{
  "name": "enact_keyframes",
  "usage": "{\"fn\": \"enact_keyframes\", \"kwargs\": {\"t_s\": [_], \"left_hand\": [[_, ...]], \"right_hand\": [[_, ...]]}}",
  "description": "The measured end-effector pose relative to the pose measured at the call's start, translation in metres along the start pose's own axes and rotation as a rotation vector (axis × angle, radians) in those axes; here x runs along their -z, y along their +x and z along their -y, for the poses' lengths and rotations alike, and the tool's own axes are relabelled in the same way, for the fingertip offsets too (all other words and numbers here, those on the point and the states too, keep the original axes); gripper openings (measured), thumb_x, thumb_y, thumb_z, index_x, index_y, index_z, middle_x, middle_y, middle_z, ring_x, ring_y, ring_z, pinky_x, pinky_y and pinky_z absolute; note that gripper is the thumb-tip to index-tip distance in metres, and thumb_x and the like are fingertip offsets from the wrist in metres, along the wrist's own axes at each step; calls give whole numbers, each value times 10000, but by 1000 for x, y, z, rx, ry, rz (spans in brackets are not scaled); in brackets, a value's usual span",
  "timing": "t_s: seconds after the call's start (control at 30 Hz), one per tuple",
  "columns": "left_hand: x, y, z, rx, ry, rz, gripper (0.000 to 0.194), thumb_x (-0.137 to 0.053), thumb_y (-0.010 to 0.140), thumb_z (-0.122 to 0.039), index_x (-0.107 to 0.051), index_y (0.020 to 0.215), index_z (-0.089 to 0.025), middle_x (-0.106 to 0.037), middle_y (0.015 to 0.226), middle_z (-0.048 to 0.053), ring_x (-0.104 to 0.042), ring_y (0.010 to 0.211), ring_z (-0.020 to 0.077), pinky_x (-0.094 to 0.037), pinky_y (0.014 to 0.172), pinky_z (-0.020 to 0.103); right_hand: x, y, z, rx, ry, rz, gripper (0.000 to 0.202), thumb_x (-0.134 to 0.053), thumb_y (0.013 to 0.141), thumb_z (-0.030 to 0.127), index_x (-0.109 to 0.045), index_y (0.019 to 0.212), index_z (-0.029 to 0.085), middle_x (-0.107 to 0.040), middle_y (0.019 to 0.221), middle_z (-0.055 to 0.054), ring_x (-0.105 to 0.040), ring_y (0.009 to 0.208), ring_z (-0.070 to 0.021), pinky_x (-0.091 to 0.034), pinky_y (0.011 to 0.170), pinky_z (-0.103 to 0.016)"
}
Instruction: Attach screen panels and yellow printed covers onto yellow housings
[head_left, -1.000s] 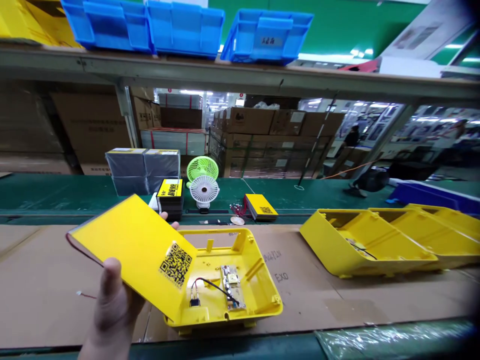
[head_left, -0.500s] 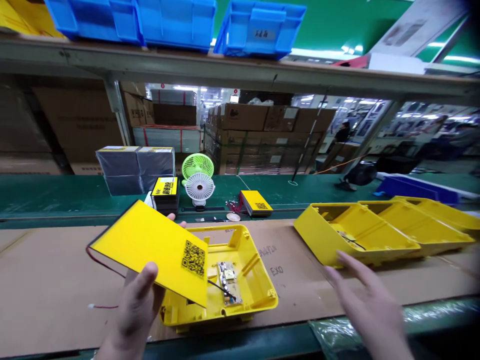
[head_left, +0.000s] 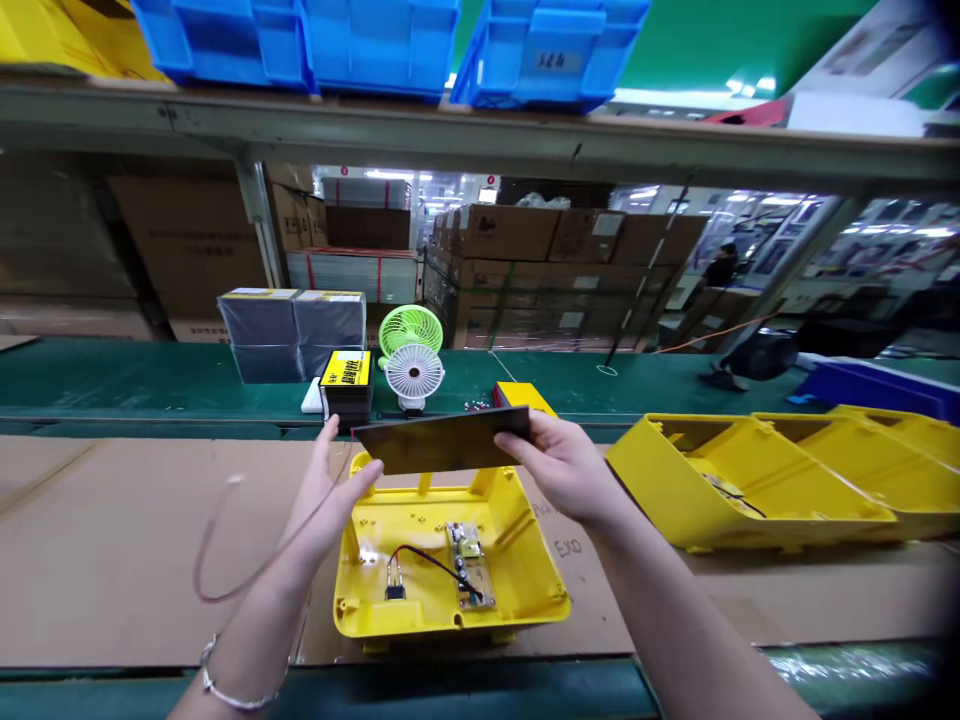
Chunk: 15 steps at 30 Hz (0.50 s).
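1. Faces a green bench (head_left: 150, 370) beyond the grip, with a green fan (head_left: 411, 325) and a white fan (head_left: 415, 375).
2. Pinches a dark panel (head_left: 442, 445) by its right end with the right hand (head_left: 566, 465).
3. Spreads the left hand (head_left: 324, 500) beside the panel's left end; cannot tell if touching.
4. Has a yellow case (head_left: 405, 628) below the grip and panel, circuit board (head_left: 471, 565) inside.

Between the left hand (head_left: 319, 505) and the right hand (head_left: 570, 465) is a panel (head_left: 442, 443); the open housing (head_left: 521, 570) below holds a circuit board (head_left: 471, 567) and sits on cardboard (head_left: 112, 560), with more housings (head_left: 750, 535) to its right and two fans (head_left: 414, 372) (one before the other) behind it
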<state>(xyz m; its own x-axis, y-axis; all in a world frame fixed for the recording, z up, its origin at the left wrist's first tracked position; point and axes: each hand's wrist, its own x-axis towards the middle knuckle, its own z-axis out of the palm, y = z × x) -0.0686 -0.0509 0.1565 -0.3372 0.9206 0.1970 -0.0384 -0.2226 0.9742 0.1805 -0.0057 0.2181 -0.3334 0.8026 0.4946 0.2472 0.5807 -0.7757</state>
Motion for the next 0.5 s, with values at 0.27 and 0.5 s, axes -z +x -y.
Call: {"fn": "enact_keyframes", "kwargs": {"t_s": [0.27, 0.5], "left_hand": [[-7, 29, 32, 10, 84, 103, 324, -582, 744, -407, -617, 944, -154, -670, 944, 83, -596, 897, 224, -433, 819, 328], [-6, 32, 37, -179, 249, 119, 195, -485, 804, -302, -600, 912, -187, -655, 885, 31, -580, 845, 177, -426, 791, 291]], "right_hand": [[-28, 26, -43, -36, 35, 84, 232, -534, 815, 299, -621, 983, 166, -676, 979, -48, -602, 915, -206, -470, 842, -349], [1, 30, -78, -198, -355, 211, 208, -606, 744, 350, -678, 757, 156, -688, 711, -35, -616, 672, -201, -479, 614, -288]]}}
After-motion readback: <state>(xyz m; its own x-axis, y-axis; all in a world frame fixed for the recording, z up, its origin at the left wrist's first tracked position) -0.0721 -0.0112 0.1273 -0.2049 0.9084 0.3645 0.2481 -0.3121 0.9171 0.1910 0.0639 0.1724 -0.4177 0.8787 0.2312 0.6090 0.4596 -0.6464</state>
